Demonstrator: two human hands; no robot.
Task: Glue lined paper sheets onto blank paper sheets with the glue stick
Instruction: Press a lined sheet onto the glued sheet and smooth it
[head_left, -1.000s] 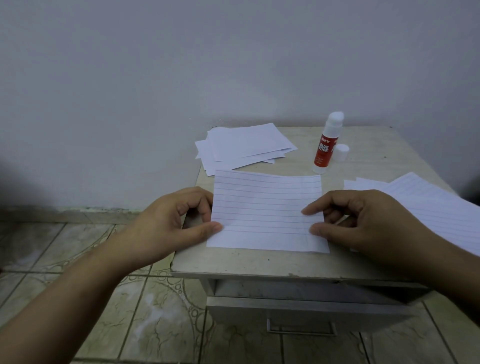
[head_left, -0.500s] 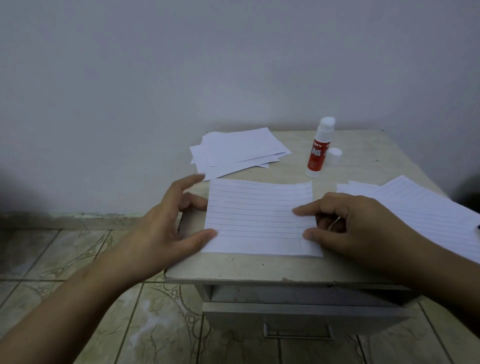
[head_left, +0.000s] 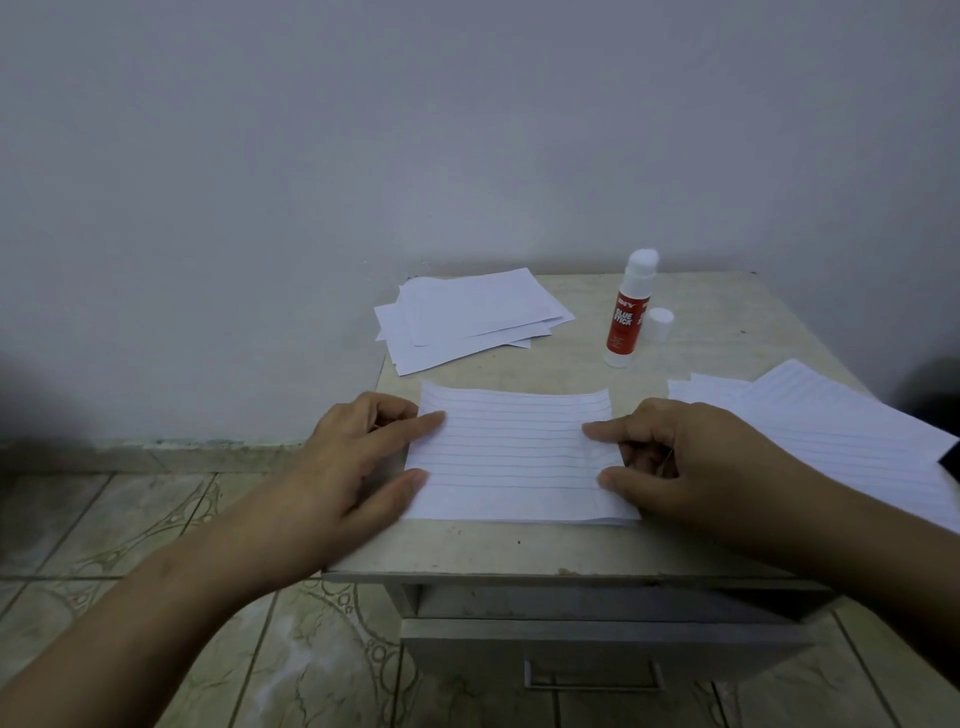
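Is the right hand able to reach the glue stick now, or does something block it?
Probably yes. The right hand rests on the lined sheet, and only bare table lies between it and the upright, uncapped glue stick.

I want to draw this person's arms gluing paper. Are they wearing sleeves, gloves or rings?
No sleeves show: both forearms are bare right to the picture's edge. The left hand and the right hand have no gloves, and I see no watch or bracelet. Rings are hard to tell; none shows clearly.
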